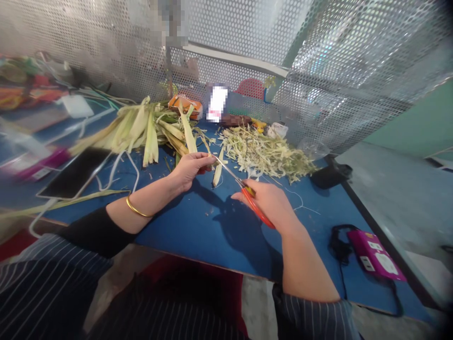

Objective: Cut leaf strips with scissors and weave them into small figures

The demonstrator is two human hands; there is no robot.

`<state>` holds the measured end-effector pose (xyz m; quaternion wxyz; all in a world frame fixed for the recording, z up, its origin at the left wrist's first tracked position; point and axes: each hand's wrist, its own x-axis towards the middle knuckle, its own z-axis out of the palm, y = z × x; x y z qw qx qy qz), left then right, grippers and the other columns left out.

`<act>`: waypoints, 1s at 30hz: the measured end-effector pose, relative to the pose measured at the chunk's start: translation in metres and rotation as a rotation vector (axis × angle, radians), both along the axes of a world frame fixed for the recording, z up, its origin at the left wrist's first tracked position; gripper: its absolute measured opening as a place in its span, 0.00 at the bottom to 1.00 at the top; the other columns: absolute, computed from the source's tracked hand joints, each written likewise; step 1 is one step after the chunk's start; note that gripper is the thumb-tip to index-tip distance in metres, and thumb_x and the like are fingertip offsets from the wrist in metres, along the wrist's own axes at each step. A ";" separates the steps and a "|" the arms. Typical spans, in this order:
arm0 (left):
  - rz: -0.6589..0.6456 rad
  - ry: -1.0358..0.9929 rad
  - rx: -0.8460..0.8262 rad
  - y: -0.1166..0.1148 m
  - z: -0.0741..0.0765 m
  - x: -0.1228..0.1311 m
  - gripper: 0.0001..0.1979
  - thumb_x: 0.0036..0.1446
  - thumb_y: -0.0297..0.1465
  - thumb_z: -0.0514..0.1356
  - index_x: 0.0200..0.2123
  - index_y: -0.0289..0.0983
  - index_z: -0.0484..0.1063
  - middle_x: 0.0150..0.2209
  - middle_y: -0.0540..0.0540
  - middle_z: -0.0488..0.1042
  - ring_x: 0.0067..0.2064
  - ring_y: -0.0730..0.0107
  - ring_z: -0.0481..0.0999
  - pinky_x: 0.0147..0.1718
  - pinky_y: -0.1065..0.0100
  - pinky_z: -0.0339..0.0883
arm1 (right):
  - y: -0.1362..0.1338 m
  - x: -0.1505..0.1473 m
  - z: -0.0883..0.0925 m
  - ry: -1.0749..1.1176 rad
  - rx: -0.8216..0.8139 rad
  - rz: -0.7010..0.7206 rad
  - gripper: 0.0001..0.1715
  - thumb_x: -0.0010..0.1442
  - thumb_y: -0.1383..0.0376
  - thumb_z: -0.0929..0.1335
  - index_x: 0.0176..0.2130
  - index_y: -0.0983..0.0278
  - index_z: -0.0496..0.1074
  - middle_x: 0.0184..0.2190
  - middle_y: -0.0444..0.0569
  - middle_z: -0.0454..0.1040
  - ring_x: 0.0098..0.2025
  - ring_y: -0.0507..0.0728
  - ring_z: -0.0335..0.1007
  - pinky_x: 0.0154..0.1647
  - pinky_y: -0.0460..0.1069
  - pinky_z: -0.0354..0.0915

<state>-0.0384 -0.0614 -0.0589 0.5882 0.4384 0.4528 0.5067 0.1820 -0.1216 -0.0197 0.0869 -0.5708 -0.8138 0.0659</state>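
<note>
Red-handled scissors (257, 208) are in my right hand (272, 200), its fingers wrapped around the handles. The blades point up and left, their tips close to the fingertips of my left hand (194, 167). That hand is closed in a pinch on a thin piece of dry corn husk, mostly hidden by the fingers. A narrow husk strip (218, 174) shows just beyond the blades. Behind my left hand lies a pile of long corn husks (141, 127). Farther right spreads a heap of cut husk scraps (262, 151).
On the blue table (198, 231), a dark tablet (78, 172) with white cables lies at left. A purple box (377, 255) and black cable are at right, below a black object (331, 174). An orange packet (186, 105) and a bright phone screen (217, 104) stand behind.
</note>
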 end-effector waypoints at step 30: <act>-0.013 -0.394 -0.205 -0.016 0.009 0.016 0.05 0.49 0.25 0.65 0.27 0.34 0.70 0.26 0.51 0.72 0.27 0.79 0.71 0.38 0.70 0.69 | 0.013 -0.026 -0.031 1.106 -0.170 -0.219 0.30 0.39 0.51 0.75 0.39 0.63 0.71 0.23 0.41 0.68 0.22 0.52 0.66 0.24 0.49 0.67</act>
